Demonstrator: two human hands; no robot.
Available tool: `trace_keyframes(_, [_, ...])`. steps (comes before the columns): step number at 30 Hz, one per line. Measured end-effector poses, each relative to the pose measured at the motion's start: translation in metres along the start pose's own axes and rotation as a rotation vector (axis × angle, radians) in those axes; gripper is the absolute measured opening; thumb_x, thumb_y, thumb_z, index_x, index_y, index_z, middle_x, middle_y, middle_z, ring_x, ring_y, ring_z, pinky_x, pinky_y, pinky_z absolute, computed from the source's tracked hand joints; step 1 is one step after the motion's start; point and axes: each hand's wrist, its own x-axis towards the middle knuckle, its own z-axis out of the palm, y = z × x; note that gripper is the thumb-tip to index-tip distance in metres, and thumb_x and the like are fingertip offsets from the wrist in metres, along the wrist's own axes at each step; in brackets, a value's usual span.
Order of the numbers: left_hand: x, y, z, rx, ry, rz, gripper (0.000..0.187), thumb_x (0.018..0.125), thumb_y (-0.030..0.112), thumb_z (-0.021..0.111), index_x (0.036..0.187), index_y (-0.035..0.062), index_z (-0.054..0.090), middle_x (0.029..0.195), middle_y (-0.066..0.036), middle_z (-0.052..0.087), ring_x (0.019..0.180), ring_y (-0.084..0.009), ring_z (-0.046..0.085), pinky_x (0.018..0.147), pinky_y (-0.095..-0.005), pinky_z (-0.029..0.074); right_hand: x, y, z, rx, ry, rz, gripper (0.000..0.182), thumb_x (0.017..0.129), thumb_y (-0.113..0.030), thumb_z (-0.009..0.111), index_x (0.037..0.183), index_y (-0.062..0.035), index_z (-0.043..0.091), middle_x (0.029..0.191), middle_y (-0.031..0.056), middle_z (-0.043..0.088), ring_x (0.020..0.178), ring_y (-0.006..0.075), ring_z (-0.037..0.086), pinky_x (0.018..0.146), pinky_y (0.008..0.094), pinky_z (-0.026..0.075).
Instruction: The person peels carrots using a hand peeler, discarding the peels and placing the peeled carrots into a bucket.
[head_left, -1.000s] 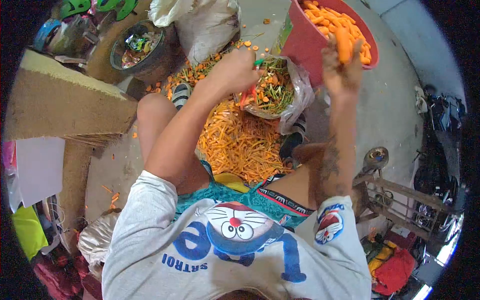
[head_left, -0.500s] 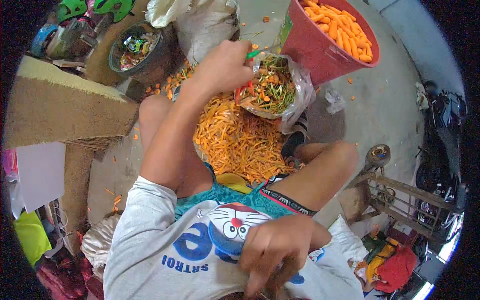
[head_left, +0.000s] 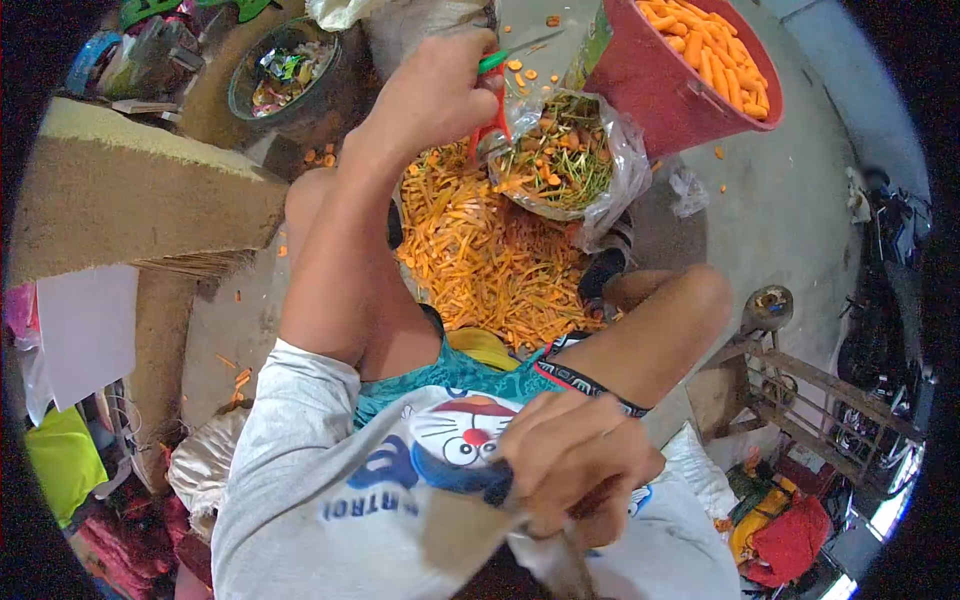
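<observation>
Left hand [head_left: 440, 85] closed round a green-handled peeler [head_left: 497, 80], held above the clear plastic bag [head_left: 600, 170] of stringy green tops and orange scraps. Right hand [head_left: 575, 465] gripped the grey printed shirt [head_left: 330, 500] at the chest, pinching a fold of soft cloth. Heap of thin, curled orange peelings [head_left: 490, 260] lay on the concrete floor between the knees; red tub [head_left: 665, 85] of smooth peeled carrots stood beside. Risk, as judged: blade near the flimsy bag could snag it
</observation>
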Motion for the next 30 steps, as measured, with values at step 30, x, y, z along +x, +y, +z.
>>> trace_keyframes(30, [-0.012, 0.021, 0.003, -0.284, -0.080, -0.190, 0.036, 0.081, -0.004, 0.056, 0.116, -0.0084, 0.062, 0.087, -0.009, 0.064, 0.077, -0.0182, 0.059, 0.065, -0.0339, 0.047, 0.016, 0.008, 0.045, 0.573, 0.238, -0.143, 0.030, 0.087, -0.026, 0.082, 0.073, -0.0071, 0.062, 0.065, 0.0020, 0.056, 0.051, 0.0183, 0.051, 0.045, 0.0347, 0.035])
